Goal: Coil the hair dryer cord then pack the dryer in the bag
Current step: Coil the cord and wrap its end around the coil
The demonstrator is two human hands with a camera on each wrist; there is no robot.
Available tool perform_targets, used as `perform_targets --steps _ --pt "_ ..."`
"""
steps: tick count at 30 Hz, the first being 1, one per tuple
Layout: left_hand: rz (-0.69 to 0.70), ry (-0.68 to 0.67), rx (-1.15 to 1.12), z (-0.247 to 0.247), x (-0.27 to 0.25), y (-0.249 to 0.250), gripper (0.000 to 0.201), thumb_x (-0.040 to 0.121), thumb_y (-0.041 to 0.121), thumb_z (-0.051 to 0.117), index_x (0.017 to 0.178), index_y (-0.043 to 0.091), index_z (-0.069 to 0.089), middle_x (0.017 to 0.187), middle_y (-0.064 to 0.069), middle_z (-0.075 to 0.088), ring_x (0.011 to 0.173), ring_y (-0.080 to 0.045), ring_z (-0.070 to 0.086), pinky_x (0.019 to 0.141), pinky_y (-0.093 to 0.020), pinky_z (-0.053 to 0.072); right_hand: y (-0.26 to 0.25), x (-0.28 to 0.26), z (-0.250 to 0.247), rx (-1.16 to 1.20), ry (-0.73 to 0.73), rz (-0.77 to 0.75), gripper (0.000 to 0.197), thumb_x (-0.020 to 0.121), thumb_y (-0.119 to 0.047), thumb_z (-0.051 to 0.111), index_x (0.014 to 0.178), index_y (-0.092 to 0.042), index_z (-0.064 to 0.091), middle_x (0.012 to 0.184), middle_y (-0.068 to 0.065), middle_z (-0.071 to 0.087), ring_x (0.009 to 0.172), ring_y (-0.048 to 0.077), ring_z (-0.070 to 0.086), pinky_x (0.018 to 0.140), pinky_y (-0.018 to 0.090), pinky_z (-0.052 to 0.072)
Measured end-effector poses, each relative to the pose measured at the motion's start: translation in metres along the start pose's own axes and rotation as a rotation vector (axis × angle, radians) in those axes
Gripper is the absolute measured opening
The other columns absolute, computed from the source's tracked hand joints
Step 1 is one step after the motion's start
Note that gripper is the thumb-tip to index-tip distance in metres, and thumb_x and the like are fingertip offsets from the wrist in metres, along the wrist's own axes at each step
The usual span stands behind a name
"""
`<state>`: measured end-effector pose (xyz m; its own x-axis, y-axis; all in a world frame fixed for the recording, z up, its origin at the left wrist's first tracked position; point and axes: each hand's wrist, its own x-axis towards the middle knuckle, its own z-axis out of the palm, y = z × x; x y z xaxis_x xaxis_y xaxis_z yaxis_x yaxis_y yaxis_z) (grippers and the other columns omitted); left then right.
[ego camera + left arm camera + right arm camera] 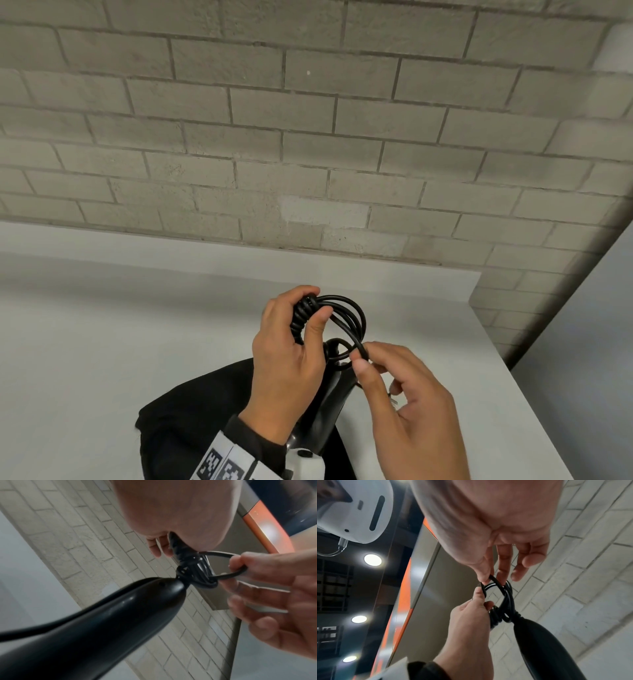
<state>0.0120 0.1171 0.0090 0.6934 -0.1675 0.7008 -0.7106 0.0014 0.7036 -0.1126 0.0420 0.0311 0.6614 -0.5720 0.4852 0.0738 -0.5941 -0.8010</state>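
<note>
The black hair dryer (334, 404) stands handle up over the black bag (191, 418), its body hidden below my hands. My left hand (310, 308) grips the bundled loops of the black cord (346, 308) just above the handle end (102, 622). My right hand (363, 358) pinches one strand of the cord between thumb and forefinger, to the right of the handle top. In the right wrist view, the pinched loop (494, 584) runs down to the wraps (500, 616) at the handle (539, 642).
The bag lies flat on a white table (102, 342) against a grey brick wall (308, 137). The table's right edge (513, 373) runs diagonally close to my right hand. A white headset (359, 513) shows in the right wrist view.
</note>
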Motion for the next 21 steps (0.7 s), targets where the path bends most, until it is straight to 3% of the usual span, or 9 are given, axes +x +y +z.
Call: perform_targets --steps 4,7,9,11,13,14,16,18,21 --pt "0.051 -0.004 0.016 0.002 0.0 0.002 0.025 0.093 0.044 0.053 0.115 0.033 0.053 0.096 0.001 0.063 0.088 -0.005 0.063 0.076 -0.009 0.046 -0.005 0.005 -0.011 0.243 -0.079 0.228 0.012 0.077 -0.047 0.07 0.084 -0.038 0.074 0.08 -0.01 0.073 0.071 0.003 0.061 0.071 0.02 0.05" --pt "0.085 -0.014 0.023 0.004 0.0 0.004 0.028 0.096 0.049 0.048 0.115 0.029 0.054 0.096 0.005 0.061 0.088 -0.003 0.061 0.077 -0.007 0.044 0.001 0.012 -0.024 0.572 -0.265 0.401 0.045 0.055 -0.056 0.084 0.08 -0.018 0.077 0.074 0.005 0.071 0.066 0.013 0.06 0.062 0.022 0.048" --pt "0.105 -0.016 0.031 0.005 -0.001 0.006 0.028 0.096 0.048 0.047 0.114 0.027 0.055 0.095 0.011 0.058 0.087 -0.002 0.059 0.077 -0.006 0.042 0.008 0.013 -0.029 0.927 -0.361 0.561 0.056 0.041 -0.047 0.093 0.074 -0.006 0.075 0.072 0.013 0.066 0.061 0.02 0.06 0.054 0.025 0.048" --pt "0.124 -0.023 0.03 0.006 -0.002 0.007 0.027 0.097 0.046 0.048 0.113 0.026 0.055 0.096 0.015 0.056 0.087 -0.001 0.058 0.077 -0.005 0.042 0.017 0.013 -0.029 1.237 -0.478 0.663 0.04 0.061 -0.034 0.089 0.079 -0.003 0.071 0.078 0.016 0.065 0.065 0.024 0.062 0.059 0.031 0.049" --pt "0.14 -0.034 0.034 0.007 -0.003 0.008 0.027 0.097 0.046 0.048 0.112 0.025 0.055 0.097 0.018 0.055 0.085 -0.002 0.058 0.077 -0.005 0.042 0.019 0.013 -0.03 1.17 -0.389 0.562 0.027 0.098 -0.028 0.053 0.098 -0.003 0.064 0.094 0.013 0.063 0.082 0.025 0.059 0.075 0.035 0.043" --pt "0.138 -0.039 0.034 0.008 -0.004 0.008 0.028 0.097 0.047 0.047 0.112 0.025 0.055 0.097 0.019 0.055 0.085 -0.002 0.058 0.076 -0.005 0.042 0.013 0.012 -0.034 1.08 -0.31 0.53 0.028 0.101 -0.027 0.046 0.099 -0.005 0.062 0.095 0.012 0.062 0.083 0.024 0.057 0.075 0.033 0.04" --pt "0.123 -0.043 0.027 0.007 -0.004 0.008 0.028 0.097 0.049 0.047 0.112 0.027 0.055 0.095 0.015 0.057 0.084 -0.002 0.059 0.075 -0.005 0.042 0.017 0.002 -0.026 0.978 -0.413 0.39 0.016 0.079 -0.029 0.073 0.08 -0.015 0.065 0.084 0.006 0.061 0.07 0.016 0.053 0.063 0.026 0.042" --pt "0.108 -0.039 0.01 0.006 -0.003 0.007 0.028 0.096 0.049 0.047 0.113 0.029 0.054 0.093 0.009 0.06 0.083 -0.003 0.06 0.074 -0.006 0.043 0.014 -0.008 -0.021 0.554 -0.275 0.222 0.02 0.06 -0.029 0.079 0.067 -0.029 0.06 0.09 -0.003 0.066 0.068 0.011 0.054 0.06 0.021 0.043" --pt "0.077 -0.027 -0.023 0.005 -0.004 0.005 0.025 0.095 0.05 0.048 0.114 0.034 0.053 0.088 0.003 0.063 0.079 -0.007 0.063 0.071 -0.01 0.046 0.017 -0.019 -0.008 0.236 -0.071 0.072 0.016 0.073 -0.03 0.077 0.07 -0.032 0.061 0.11 -0.007 0.067 0.083 0.013 0.064 0.073 0.019 0.049"
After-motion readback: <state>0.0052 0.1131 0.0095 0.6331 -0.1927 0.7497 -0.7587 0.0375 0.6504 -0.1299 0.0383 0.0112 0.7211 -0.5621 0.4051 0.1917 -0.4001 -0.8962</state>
